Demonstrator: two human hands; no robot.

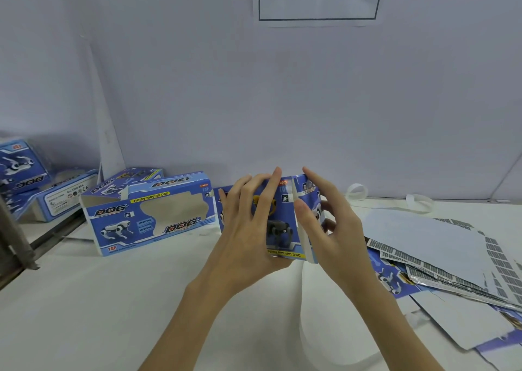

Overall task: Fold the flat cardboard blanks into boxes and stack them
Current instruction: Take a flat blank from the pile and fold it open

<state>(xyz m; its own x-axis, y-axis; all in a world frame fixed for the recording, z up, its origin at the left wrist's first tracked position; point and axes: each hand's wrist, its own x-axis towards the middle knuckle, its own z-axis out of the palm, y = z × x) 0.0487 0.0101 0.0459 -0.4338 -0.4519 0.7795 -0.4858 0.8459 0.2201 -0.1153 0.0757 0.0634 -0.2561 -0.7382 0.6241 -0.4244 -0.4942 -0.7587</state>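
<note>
Right now we hold a blue printed cardboard box blank [278, 218], half folded, upright above the white bench [113, 300], at mid-frame. Our left hand [248, 223] lies flat against its near face, fingers straight and spread, the fingertips reaching the top edge; that grip is open-handed, pressing and not curling. Our right hand [327, 223] sits at the blank's right end, where a side panel turns back along a white edge; its thumb presses the near side of that edge and the fingers curl round behind the panel, pinching it.

Left of the held blank, just beside it, a finished blue window box marked DOG [149, 215] stands on the bench, with more blue boxes [45, 184] beyond it further left. Right of the blank, a loose pile of flat cardboard blanks [440, 257] lies mostly grey side up. Above the blank, a white paper sign [319, 6] hangs on the wall.
</note>
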